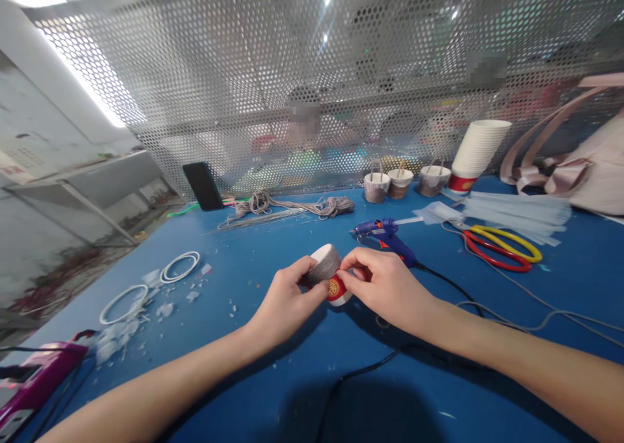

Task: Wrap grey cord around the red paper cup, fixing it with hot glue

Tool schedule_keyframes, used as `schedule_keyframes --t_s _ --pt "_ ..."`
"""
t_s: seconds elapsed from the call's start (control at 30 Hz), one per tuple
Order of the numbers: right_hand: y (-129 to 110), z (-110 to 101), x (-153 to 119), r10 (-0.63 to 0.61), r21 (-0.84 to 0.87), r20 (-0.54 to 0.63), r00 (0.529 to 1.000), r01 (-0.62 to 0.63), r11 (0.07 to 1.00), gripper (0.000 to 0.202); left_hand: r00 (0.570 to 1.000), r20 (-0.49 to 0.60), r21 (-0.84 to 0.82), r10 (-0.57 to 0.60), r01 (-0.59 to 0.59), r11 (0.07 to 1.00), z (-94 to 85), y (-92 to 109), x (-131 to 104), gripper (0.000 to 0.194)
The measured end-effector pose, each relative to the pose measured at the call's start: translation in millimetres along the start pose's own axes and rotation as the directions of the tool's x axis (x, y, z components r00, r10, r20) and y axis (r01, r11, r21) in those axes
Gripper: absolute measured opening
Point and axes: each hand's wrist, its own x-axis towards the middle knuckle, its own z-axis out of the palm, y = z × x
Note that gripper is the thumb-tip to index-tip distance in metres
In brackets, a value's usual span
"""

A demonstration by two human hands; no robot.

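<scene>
A paper cup [336,289] with a red band and a gold emblem is tilted on its side above the blue table, its white opening facing up and away. Grey cord [325,267] is wound around the cup's upper part. My left hand [291,295] grips the cup from the left, thumb and fingers around it. At the cup's right side, my right hand [377,280] is closed in a pinch at the lower edge of the winding, apparently on the cord; the fingertips partly hide it. Loose grey cord [531,326] trails off under the right forearm.
Beyond the hands lie a blue glue gun [385,229], red-and-yellow-handled scissors [507,248], glue sticks [517,212] and cord bundles [336,205]. Stacked paper cups [480,150] stand behind, before a perforated metal screen [219,105]. White rings [179,267] and a purple power strip [43,381] are left.
</scene>
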Motion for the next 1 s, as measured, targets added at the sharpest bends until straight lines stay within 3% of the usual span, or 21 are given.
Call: schedule_keyframes --t_s 0.53,1.0 --pt "0.6 -2.3 2.3 0.03 -0.001 -0.003 1.0 -0.03 1.0 0.01 0.999 -0.015 0.019 0.051 -0.051 0.999 -0.4 -0.9 -0.4 0.008" --pt "-1.0 -4.5 5.1 0.065 0.046 0.017 0.998 -0.065 0.997 0.011 0.999 -0.036 0.007 0.025 -0.024 1.0 -1.9 0.2 -0.3 0.008"
